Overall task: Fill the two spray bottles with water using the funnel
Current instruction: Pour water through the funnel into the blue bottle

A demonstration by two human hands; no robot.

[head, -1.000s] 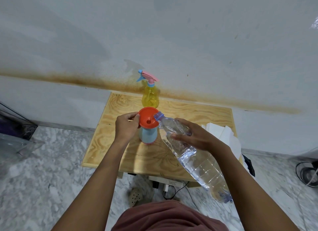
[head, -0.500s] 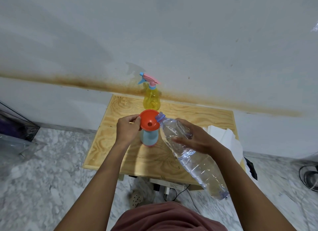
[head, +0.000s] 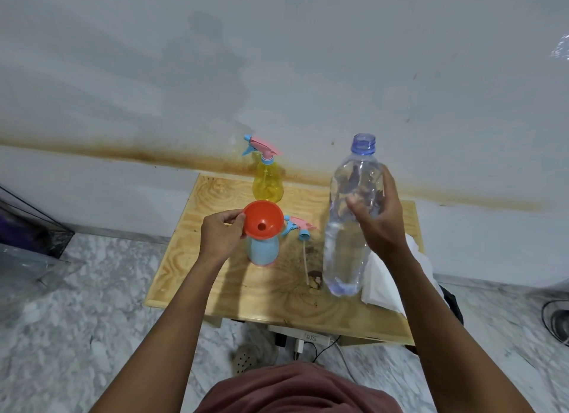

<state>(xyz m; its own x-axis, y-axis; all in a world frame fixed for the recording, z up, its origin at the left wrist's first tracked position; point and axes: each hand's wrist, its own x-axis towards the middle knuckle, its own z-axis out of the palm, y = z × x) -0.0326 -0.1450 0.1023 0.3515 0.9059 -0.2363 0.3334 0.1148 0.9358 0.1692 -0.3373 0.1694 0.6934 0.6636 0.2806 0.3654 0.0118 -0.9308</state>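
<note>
Head cam: L grip pinches funnel; R grip clasps upright water bottle.

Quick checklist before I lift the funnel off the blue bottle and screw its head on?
1. Water bottle upright, mouth up, gripped by right hand: ok.
2. Funnel seated in blue spray bottle, left hand pinching its rim: ok.
3. Fill level in that bottle: cannot tell.
4. Loose spray head lying on table beside it: ok.
5. A free hand for that head: not ok, both hold things.
</note>
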